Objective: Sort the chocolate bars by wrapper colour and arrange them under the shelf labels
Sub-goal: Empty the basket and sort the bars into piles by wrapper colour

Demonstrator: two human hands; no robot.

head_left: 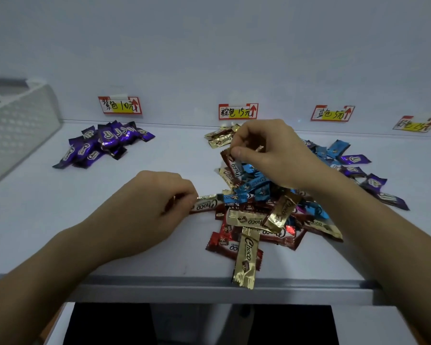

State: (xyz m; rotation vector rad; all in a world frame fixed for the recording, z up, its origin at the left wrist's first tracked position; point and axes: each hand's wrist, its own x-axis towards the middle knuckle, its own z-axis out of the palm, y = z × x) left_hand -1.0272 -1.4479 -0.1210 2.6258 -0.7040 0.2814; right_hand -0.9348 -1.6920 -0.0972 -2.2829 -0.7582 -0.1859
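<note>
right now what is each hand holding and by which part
The left hand pinches the flat brown bar by its left end. The right hand pinches the tilted brown bar by its upper end, over the mixed pile.

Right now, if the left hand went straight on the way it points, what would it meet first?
Likely the mixed heap of foil-wrapped chocolate bars: the left hand, pinching a brown-wrapped chocolate bar, points right at its near edge; depth is unclear.

You are viewing purple bars [102,143], a brown, gold, blue and purple pile [259,220], red-and-yellow labels [238,111], a white perforated basket [18,120].
</note>
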